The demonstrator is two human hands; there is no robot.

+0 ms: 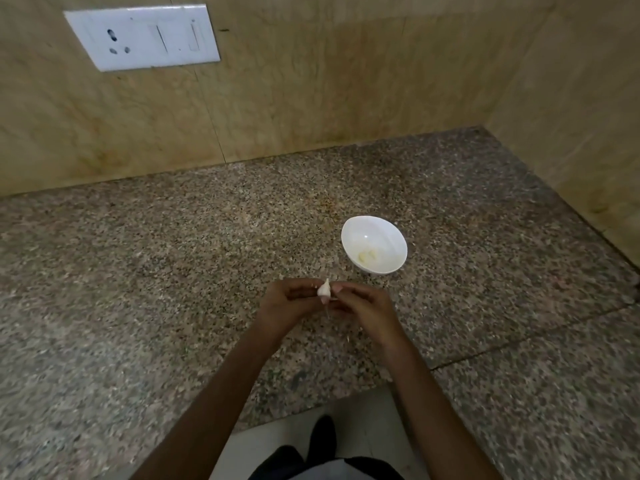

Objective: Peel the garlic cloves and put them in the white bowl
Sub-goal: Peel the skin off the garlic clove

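Observation:
A white garlic clove with its pointed tip up sits between my two hands above the granite counter. My left hand pinches it from the left, and my right hand pinches it from the right with curled fingers. A thin strip of skin hangs down below the clove. The white bowl stands on the counter just beyond and to the right of my hands. Pale peeled garlic lies at the bowl's bottom.
The speckled granite counter runs into a corner with beige tiled walls behind and on the right. A white switch plate is on the back wall at upper left. The counter's front edge and floor show near my legs.

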